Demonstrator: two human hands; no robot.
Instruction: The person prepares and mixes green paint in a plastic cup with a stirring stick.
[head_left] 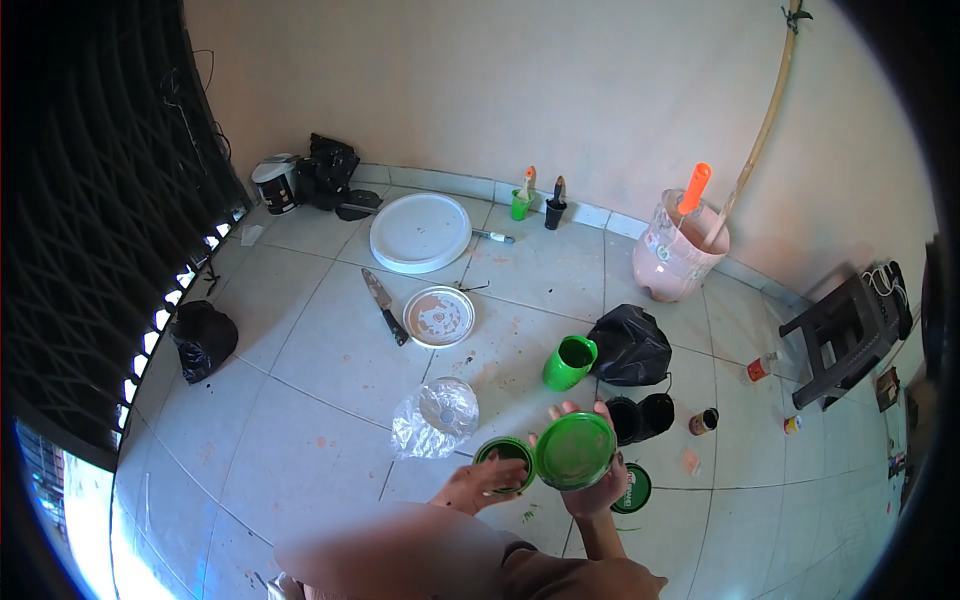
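Note:
My right hand [602,488] holds a round green lid [575,452], its face smeared with green paint and its rim brighter. The fingertips show past the lid's far edge. Lower left of it, my left hand [488,482] reaches over the mouth of a green paint tub [482,458], fingers stretched across the opening and partly hiding it. A second green lid [636,490] with white lettering lies on the floor by my right wrist. Beyond my hands stands a green plastic container [566,366] with an open top, next to a black plastic bag [632,345].
Black cups [655,415] and a small jar [704,421] stand to the right. Clear plastic wrap [425,425], a paint-stained white lid [440,317], a knife [384,306] and a large white lid [420,232] lie ahead. A pink bucket [668,262] and a dark stool [845,325] are farther right.

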